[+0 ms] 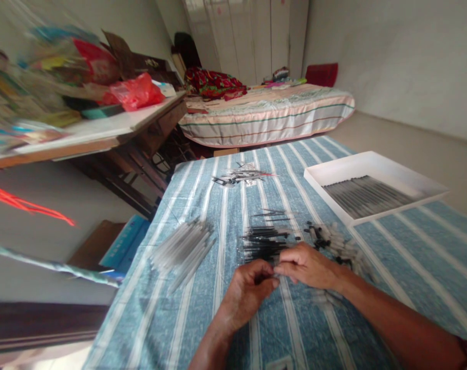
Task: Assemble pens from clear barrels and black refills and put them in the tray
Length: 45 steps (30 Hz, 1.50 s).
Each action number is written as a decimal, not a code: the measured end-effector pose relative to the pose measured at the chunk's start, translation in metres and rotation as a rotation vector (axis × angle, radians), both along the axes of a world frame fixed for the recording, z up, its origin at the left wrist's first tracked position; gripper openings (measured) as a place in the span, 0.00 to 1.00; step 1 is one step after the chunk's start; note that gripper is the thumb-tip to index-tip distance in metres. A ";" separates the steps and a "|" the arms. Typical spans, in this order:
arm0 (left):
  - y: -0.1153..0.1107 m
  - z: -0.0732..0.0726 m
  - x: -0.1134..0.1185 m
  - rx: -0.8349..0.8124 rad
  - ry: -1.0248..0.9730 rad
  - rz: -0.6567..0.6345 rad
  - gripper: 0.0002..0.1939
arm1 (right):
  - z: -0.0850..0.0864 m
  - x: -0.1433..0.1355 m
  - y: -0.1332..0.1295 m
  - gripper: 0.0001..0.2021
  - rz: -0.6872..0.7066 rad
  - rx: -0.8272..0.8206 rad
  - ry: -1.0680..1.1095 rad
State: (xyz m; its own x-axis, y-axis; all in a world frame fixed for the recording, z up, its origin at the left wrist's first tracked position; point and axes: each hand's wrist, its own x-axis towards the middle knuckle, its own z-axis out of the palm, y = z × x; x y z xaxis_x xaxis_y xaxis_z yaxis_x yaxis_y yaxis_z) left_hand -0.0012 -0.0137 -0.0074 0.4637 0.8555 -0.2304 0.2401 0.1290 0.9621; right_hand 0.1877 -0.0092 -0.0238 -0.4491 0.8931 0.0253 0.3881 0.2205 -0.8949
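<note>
My left hand point(248, 288) and my right hand point(308, 264) meet fingertip to fingertip over the striped cloth. Both are closed in a pinch, and whatever lies between the fingers is too small and hidden to name. Just beyond them is a pile of thin black rods point(264, 241), which look like pen refills. To the right, partly behind my right wrist, lie small black and whitish caps point(329, 239). A bundle of pale translucent tubes point(185, 249), like pen barrels, lies to the left.
A white open box point(372, 164) at the right holds a row of dark-filled pens point(366, 195). Farther back on the striped cloth point(233, 216) lies a small heap of thin dark pieces point(243, 177). A cluttered side table point(133, 121) stands left; a bed point(264, 118) is behind.
</note>
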 end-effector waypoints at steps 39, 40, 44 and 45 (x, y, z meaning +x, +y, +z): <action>0.014 0.003 -0.012 0.098 0.067 0.409 0.11 | -0.012 0.057 0.028 0.10 -0.367 0.190 -0.551; 0.014 0.003 -0.012 0.067 0.024 0.428 0.12 | -0.011 0.056 0.028 0.10 -0.347 0.191 -0.593; 0.014 0.004 -0.012 0.010 -0.095 0.523 0.14 | -0.007 0.056 0.026 0.11 -0.290 0.196 -0.667; 0.014 0.004 -0.012 0.001 -0.112 0.539 0.14 | -0.006 0.059 0.027 0.11 -0.298 0.188 -0.682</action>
State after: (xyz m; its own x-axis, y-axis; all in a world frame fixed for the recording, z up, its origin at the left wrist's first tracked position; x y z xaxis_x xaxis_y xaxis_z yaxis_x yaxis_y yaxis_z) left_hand -0.0136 0.0007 -0.0029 -0.0188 0.9788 -0.2042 0.0359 0.2047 0.9782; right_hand 0.2465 0.0176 -0.0296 -0.1605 0.9870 -0.0073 0.9076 0.1447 -0.3942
